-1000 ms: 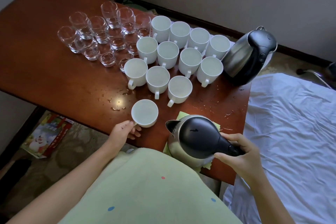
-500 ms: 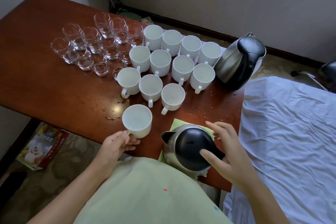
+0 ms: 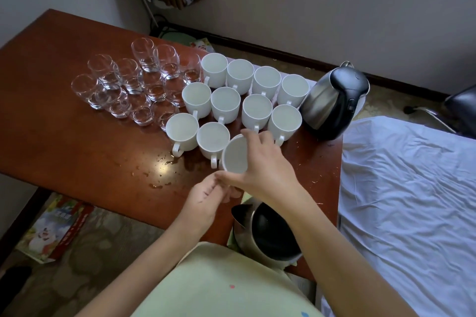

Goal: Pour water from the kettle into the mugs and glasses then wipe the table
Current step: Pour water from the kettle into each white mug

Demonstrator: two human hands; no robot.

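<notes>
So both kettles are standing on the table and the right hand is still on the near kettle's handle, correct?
No. The head view shows both kettles standing, but the right hand has left the near kettle and now grips a white mug, with the left hand.
</notes>
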